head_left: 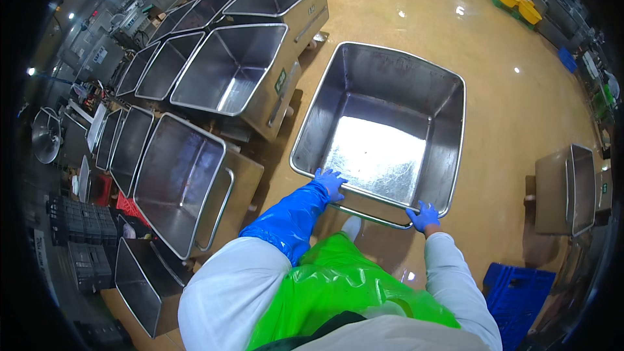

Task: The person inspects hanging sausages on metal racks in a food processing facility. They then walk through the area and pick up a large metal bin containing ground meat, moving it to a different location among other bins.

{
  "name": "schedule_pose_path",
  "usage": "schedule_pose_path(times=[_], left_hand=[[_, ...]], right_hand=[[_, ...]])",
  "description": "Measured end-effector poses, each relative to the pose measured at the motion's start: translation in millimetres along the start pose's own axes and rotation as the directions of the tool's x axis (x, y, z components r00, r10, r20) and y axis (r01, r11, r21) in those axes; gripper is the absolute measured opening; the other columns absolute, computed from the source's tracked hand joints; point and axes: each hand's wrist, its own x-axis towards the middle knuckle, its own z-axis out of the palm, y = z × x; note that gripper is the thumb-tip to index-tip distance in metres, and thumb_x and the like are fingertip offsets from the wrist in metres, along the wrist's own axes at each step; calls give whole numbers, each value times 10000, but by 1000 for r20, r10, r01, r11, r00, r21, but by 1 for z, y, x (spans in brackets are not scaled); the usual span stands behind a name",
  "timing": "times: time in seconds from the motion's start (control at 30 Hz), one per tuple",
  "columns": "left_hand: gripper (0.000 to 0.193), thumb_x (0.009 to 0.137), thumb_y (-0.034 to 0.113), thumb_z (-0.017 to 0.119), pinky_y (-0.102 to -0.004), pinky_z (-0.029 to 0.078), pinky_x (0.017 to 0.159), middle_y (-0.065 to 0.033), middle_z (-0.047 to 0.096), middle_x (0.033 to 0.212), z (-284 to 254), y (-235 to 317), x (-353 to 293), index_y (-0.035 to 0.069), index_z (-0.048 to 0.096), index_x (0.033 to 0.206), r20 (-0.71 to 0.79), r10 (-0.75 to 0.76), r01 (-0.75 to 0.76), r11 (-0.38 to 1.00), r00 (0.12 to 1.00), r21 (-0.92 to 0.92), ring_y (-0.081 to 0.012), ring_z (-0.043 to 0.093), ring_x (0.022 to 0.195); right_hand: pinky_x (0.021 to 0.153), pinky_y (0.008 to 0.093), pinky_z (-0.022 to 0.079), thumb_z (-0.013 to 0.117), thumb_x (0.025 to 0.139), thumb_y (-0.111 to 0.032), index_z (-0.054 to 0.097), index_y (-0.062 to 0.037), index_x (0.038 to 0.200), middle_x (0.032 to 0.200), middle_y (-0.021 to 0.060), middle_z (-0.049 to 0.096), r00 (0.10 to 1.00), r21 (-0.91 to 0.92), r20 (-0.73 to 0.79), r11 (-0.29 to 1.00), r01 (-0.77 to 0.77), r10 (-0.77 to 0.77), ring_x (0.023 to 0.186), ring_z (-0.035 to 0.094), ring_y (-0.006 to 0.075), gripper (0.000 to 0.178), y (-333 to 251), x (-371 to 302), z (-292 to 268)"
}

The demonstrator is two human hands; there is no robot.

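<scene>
A large, deep stainless-steel bin cart (448, 136) stands in front of me, with a bar handle along its near side. Its inside is bare metal with a bright, scuffed bottom and faint reddish smears on the far wall. My left hand (330, 184), in a blue glove with a blue plastic sleeve above it, grips the near rim left of the middle, fingers spread over the edge. Near the right front corner, my right hand (426, 216), also blue-gloved, hooks its fingers over the same rim. The palm sides of both hands are hidden.
Several similar metal bin carts (273, 84) crowd the left side in rows. At the right stands another metal cart (552, 192), with a blue plastic crate (520, 299) nearer me. Yellow tubs (518, 1) sit far right. The tan floor (500, 104) looks wet and shiny.
</scene>
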Motion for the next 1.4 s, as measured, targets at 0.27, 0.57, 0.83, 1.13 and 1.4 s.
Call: schedule_pose_path(times=[0.27,0.57,0.83,1.13,1.4], left_hand=[[830,760,436,680,-564,130,1134,-121,251,1519,-135,-40,139,224,295,1465,-310,-280,259,960,909,-105,-343,102,1437],[773,800,437,648,-565,78,1139,-90,252,1525,-320,-65,293,255,294,1463,-57,-410,407,912,910,-57,-316,88,1443],[686,855,456,572,-561,60,1140,-96,267,1521,-457,-94,455,237,322,1455,-71,-481,470,873,874,-133,-319,106,1441],[608,838,503,573,-564,75,1136,-80,426,1433,-615,-140,636,214,478,1365,-24,-491,484,866,871,-129,-334,205,1414],[690,752,577,645,-571,133,1125,-116,523,1321,-745,-164,767,168,536,1297,23,-458,454,871,889,-186,-334,406,1301]], right_hand=[[1061,551,316,490,789,-727,305,-219,1460,1527,199,192,1000,-16,24,1000,-5,6,1368,259,426,862,-17,161,-167],[1056,591,292,489,804,-710,283,-214,1468,1535,186,178,998,-48,28,997,52,-50,1377,248,411,854,-41,329,-364],[1059,585,300,495,817,-685,284,-230,1467,1537,169,185,995,-93,10,991,98,-98,1381,244,399,820,-66,509,-518],[1051,610,291,533,793,-677,262,-244,1476,1539,163,181,988,-100,1,983,153,-154,1376,256,407,853,-107,722,-670],[1065,678,119,643,748,-578,153,-268,1503,1555,179,118,963,-308,-63,923,231,-262,1423,131,397,952,-134,903,-791]])
